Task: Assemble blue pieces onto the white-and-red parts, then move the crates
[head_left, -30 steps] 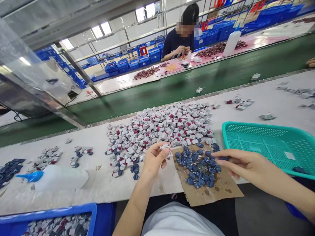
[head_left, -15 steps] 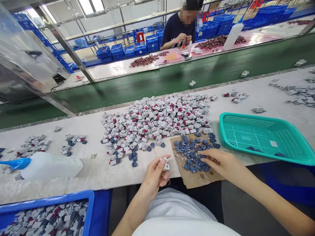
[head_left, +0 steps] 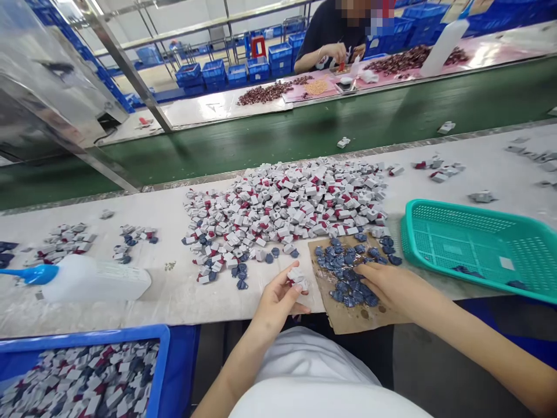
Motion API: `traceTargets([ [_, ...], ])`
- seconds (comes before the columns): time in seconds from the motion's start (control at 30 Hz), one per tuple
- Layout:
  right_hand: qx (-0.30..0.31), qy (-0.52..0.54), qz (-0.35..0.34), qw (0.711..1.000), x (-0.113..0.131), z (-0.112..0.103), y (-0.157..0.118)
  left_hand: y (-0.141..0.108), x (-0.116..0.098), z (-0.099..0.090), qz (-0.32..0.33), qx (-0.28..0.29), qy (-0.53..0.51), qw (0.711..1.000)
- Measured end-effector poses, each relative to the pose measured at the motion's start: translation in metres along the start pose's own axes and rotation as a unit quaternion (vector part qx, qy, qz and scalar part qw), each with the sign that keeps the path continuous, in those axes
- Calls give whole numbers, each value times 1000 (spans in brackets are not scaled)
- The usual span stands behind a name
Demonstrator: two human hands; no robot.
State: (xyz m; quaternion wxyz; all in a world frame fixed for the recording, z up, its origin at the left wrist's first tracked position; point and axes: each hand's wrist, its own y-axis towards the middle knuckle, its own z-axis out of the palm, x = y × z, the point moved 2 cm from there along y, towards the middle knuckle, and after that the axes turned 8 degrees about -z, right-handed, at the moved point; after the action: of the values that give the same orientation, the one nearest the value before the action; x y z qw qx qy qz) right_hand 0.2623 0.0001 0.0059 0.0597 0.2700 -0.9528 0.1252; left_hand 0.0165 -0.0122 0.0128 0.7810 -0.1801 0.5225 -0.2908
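Head view has the left hand (head_left: 274, 310) pinching a white-and-red part (head_left: 296, 277) in narrow fingers (head_left: 282, 285), the right hand (head_left: 391, 290) come down on blue parts (head_left: 343, 278) on cardboard (head_left: 361, 318), its grip unclear.

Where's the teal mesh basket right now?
The teal plastic mesh basket sits on the right side of the white workbench in the head view, beside the brown cardboard sheet and beyond the right hand.

Here's the long white-topped workbench (head_left: 174, 307), a big heap of white-and-red pieces (head_left: 278, 203) spread across it, a brown cardboard sheet (head_left: 354, 316) right beside the heap, a teal plastic basket (head_left: 474, 247) further along, a white squeeze bottle (head_left: 98, 281) lying on its side down the other end
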Motion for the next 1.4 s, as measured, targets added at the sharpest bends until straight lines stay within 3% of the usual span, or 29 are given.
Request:
traceTargets([
  [0.2, 3, -13, -16, 1000, -4, -9, -3, -1, -4, 7, 6, -32, -32, 999],
  [0.27, -46, 1, -18, 999, 0, -21, -6, -5, -9, 11, 8, -35, -47, 998],
  [0.33, -144, 70, -20, 987, 12, -37, -8, -8, -14, 14, 14, -26, -56, 998],
  [0.43, -263, 238, -16, 935, 41, -60, -7, -11, -19, 17, 25, 1, -50, 998],
  [0.53, -289, 305, -14, 907, 67, -70, -3, -12, -21, 18, 20, 19, -47, 999],
  [0.7, -307, 276, -64, 908, 80, -69, 3, -15, -23, 20, 10, 33, -68, 997],
  [0.87, -274, 284, -84, 915, 77, -68, 6, -17, -26, 22, 21, 39, -66, 997],
  [1.1, -117, 331, -127, 928, 76, -74, 9, -21, -24, 18, 41, 52, 33, 997],
  [1.27, -36, 436, -97, 894, 72, -62, 14, -18, -17, 15, 32, 52, 64, 996],
  [1.4, -52, 487, -90, 867, 81, -43, 23, -15, -11, 10, 15, 48, 81, 995],
])
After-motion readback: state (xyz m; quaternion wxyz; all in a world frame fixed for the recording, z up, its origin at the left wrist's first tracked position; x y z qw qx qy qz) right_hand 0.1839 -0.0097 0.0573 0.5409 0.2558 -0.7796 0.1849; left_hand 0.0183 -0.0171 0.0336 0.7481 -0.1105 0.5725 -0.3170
